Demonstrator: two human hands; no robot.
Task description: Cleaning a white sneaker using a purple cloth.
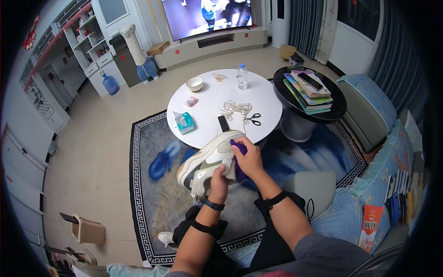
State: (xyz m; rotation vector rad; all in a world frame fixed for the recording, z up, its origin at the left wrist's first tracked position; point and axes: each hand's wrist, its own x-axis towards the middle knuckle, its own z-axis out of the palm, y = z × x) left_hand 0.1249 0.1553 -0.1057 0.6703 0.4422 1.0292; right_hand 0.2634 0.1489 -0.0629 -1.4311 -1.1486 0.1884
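Observation:
A white sneaker (213, 157) with green and dark panels is held sideways above my lap, in front of the round white table. My left hand (219, 183) grips it near the ankle opening, thumb on the upper. Against the upper, toward the toe, my right hand (250, 157) presses a purple cloth (240, 149) between thumb and fingers. Part of the cloth hangs below the right hand. On the table beyond the shoe lie a bundle of cream cord (237, 109), black-handled scissors (255, 119) and a black remote control (223, 123).
The white table (207, 104) also bears a tissue pack (185, 122), a bowl (195, 83) and a plastic bottle (242, 77). A black side table (283, 90) holds stacked books (308, 93) and a phone (310, 81). A grey stool (315, 188) stands at right, a beige bin (90, 231) at left.

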